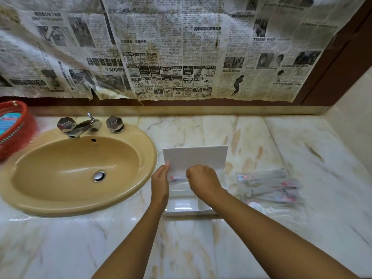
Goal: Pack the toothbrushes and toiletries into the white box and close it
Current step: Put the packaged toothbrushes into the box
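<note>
One toothbrush [177, 178] lies in the white box [182, 205], lid up — a pile of packets [269, 185] waits on the surface [201, 248]; left hand [160, 183] steadies the lid's edge, right hand [202, 181] closed, contents unclear.

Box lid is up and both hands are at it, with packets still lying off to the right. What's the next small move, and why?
Probably draw the right hand out of the white box and reach for the wrapped toothbrushes on the counter. The lid stands open, the left hand steadies its edge, and only one packet shows inside, so packing looks unfinished.
</note>
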Available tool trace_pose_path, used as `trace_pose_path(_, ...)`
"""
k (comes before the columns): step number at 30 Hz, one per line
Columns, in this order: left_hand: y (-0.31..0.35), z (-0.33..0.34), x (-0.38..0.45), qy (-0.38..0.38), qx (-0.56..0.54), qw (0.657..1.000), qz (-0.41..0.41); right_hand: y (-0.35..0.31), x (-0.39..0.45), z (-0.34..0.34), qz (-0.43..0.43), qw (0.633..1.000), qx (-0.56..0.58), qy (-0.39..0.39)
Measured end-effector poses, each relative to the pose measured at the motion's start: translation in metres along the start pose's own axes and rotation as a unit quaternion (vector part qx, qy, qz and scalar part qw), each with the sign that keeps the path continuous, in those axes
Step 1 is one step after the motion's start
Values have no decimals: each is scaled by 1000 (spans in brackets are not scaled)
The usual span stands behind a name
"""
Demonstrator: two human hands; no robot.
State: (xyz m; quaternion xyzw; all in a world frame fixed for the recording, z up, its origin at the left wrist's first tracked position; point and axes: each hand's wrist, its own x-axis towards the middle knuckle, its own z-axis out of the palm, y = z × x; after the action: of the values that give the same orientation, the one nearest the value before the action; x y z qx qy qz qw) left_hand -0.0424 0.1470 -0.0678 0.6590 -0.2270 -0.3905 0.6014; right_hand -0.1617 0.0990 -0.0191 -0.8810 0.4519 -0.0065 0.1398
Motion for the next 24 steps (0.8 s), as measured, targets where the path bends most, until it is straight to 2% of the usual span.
trace_pose_path(5,-2,1,2,3,9,1000,3,6,3,21,46,997,48,-46)
trace_pose_path(9,-1,3,2,13,3,1000,14,12,1,21,48,998,46,5)
trace_pose_path(13,0,4,1,20,9,1000,15,19,2,24,56,990,85,-98)
trace_pose_path(15,1,5,0,21,4,1000,14,22,4,23,53,986,107,-115)
trace_pose_path(21,5,5,-2,23,-1,1000,15,38,13,-22,48,988,132,-60)
trace_pose_path(24,5,4,-3,21,-1,1000,15,59,16,-52,92,984,151,-16)
